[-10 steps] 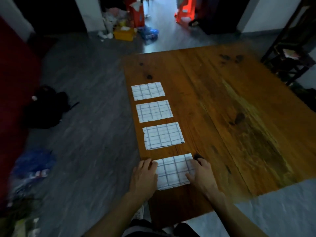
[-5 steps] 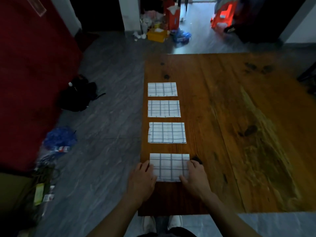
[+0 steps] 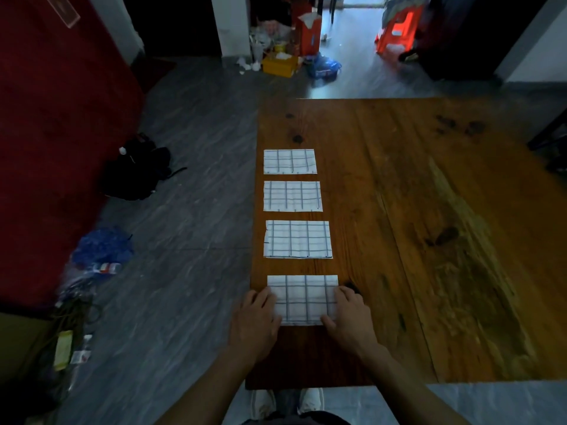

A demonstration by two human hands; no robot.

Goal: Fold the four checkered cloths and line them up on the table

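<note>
Along the left edge of the bench point(image 3: 429, 240): four folded cloths in line. Nearest cloth point(image 3: 302, 299) lying crosswise, left hand point(image 3: 256, 320) and right hand point(image 3: 348, 317) flat, relaxed, pressing its short ends.

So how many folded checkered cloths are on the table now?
4, in one column along the table's left edge: farthest cloth, second cloth, third cloth, nearest cloth between both hands.

The left hand point(image 3: 254, 325) covers the near cloth's point(image 3: 303, 299) left edge, and the right hand point(image 3: 349, 317) covers its right edge and near right corner. The counter point(image 3: 429, 240) runs out of frame at right. Both forearms are cut off at the bottom. Floor clutter point(image 3: 285, 53) beyond is too dim and blurred to identify.
</note>
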